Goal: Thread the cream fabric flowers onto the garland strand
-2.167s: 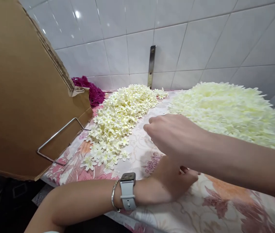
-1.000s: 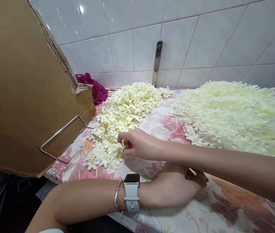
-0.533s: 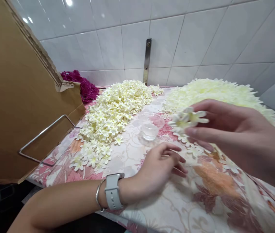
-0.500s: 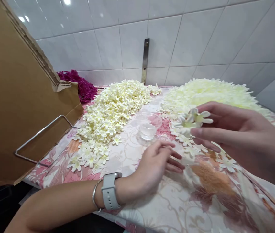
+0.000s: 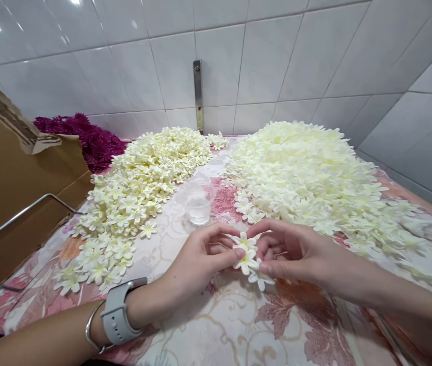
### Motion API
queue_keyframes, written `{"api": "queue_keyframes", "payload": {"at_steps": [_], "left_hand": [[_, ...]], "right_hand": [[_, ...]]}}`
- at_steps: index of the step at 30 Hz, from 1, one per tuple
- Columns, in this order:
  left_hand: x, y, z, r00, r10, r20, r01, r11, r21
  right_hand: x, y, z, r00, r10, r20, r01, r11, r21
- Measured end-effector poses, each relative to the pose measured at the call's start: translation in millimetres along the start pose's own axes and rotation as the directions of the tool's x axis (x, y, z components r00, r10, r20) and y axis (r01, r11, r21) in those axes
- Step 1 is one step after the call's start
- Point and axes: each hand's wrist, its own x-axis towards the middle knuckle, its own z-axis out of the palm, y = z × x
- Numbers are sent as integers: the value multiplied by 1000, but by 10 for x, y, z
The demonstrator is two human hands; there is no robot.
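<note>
Between my two hands, above the front of the table, are a few small white artificial flowers [image 5: 245,256] with pale yellow centres. My left hand [image 5: 201,259], with a grey watch [image 5: 119,312] and a silver bangle at its wrist, pinches them by the petals from the left. From the right, my right hand [image 5: 300,254] grips the lower flowers between thumb and fingers. Just beyond my left hand stands a small clear cup [image 5: 198,209] with clear contents. A heap of cream flowers [image 5: 140,175] lies to the left, and a paler heap of thin white flower pieces [image 5: 296,173] to the right.
A cardboard sheet [image 5: 29,193] with a bent metal rod [image 5: 21,216] stands at the left edge. Purple artificial flowers [image 5: 82,137] lie behind it. A floral tablecloth [image 5: 231,335] covers the table, and a tiled wall [image 5: 269,61] with a metal bracket [image 5: 198,96] rises behind.
My right hand has come down and left with the flowers from over the right heap. My left hand has closed on them too. The view has turned to the right.
</note>
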Motion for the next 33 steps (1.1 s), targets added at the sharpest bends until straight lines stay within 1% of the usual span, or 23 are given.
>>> {"api": "queue_keyframes", "payload": {"at_steps": [2,4,6,7,8,9,10,11,12,13,14,15,16,17,18,20,24,26,28,30,33], "left_hand": [[0,15,6,999,-4,-36,5,1000,23],[-1,34,11,998,-13,-65,16,999,51],[1,48,14,996,-16,-87,21,998,60],[2,52,15,995,-20,-93,26,998,57],[2,55,17,995,-24,-98,29,998,50],[2,56,19,995,-30,-97,34,999,41],[0,56,20,996,-33,-88,37,999,35],[-2,55,22,997,-33,-75,35,999,35],[-6,53,22,998,-26,-57,29,999,44],[-11,50,22,999,-16,-35,18,998,61],[-16,46,19,1000,-3,-7,3,996,85],[-21,40,16,1000,9,23,-12,994,112],[-25,33,12,999,23,46,-29,990,138],[-29,25,7,997,34,62,-44,986,163],[-31,18,3,997,47,68,-59,981,185],[-32,9,-1,996,67,51,-77,970,230],[-45,37,14,997,76,-22,-66,945,321],[-59,63,24,995,95,-8,-87,941,327],[-68,80,26,992,118,36,-124,941,315],[-70,81,20,991,120,59,-133,937,322],[-72,65,8,990,133,35,-137,927,350]], "right_hand": [[-10,-28,-56,1000,-3,18,4,1000,-11],[-17,-68,-126,1000,1,-10,-1,998,-62],[-30,-111,-204,997,-10,-77,-3,985,-175],[-40,-131,-242,989,-46,-138,5,960,-279],[-52,-150,-273,968,-122,-218,21,909,-416],[-66,-165,-295,927,-239,-290,34,822,-569],[-79,-177,-302,868,-373,-328,38,708,-705],[-90,-184,-294,814,-481,-325,34,599,-800],[-97,-185,-269,792,-535,-295,39,526,-850],[-100,-182,-229,811,-528,-253,57,501,-863],[-98,-173,-179,857,-472,-204,82,518,-851],[-92,-160,-125,907,-394,-152,103,555,-825],[-81,-144,-73,941,-321,-103,115,593,-797],[-70,-128,-29,961,-269,-66,122,624,-772],[-58,-113,4,970,-237,-45,124,651,-749],[-44,-95,31,977,-208,-54,112,705,-700],[-52,-100,8,979,-159,-126,63,831,-553],[-59,-98,15,980,-152,-125,74,872,-485],[-59,-84,45,978,-179,-106,114,887,-447],[-58,-63,84,971,-223,-85,166,887,-432],[-63,-36,120,960,-272,-67,219,879,-424]]}}
